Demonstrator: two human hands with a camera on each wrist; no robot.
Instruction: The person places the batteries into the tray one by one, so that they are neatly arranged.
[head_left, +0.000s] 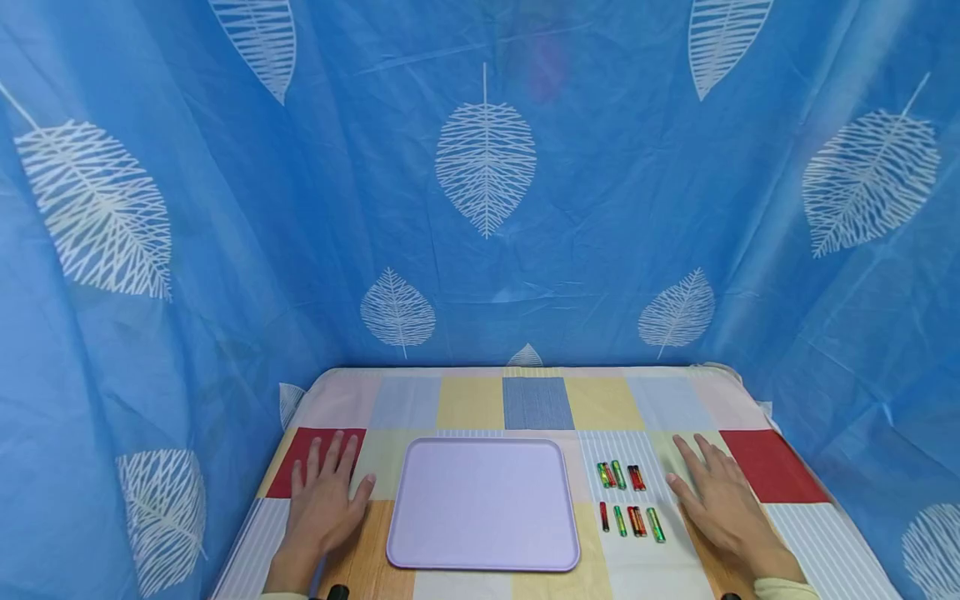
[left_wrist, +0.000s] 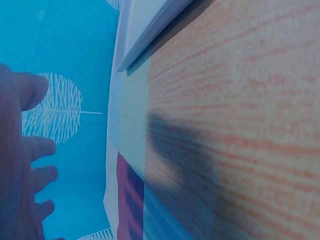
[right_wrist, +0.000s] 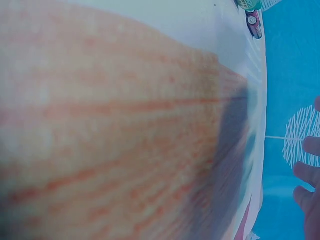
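While tray (head_left: 483, 504) lies farther left, batteries (head_left: 637, 522) lie near right grip (head_left: 723, 504).

Blue, white-leaf-printed sheeting (head_left: 585, 275) is hanging beyond the left grip (head_left: 322, 506) and right grip (head_left: 723, 504), screening a patchwork-covered table (head_left: 471, 404) like a booth.

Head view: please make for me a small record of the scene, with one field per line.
Tray: lavender, flat on the patchwork tablecloth
Batteries: green and red, lying in two rows right of the tray
Left hand: left of the tray, fingers extended, holding nothing
Right hand: right of the batteries, fingers extended, holding nothing
Curtain: blue with white leaf prints
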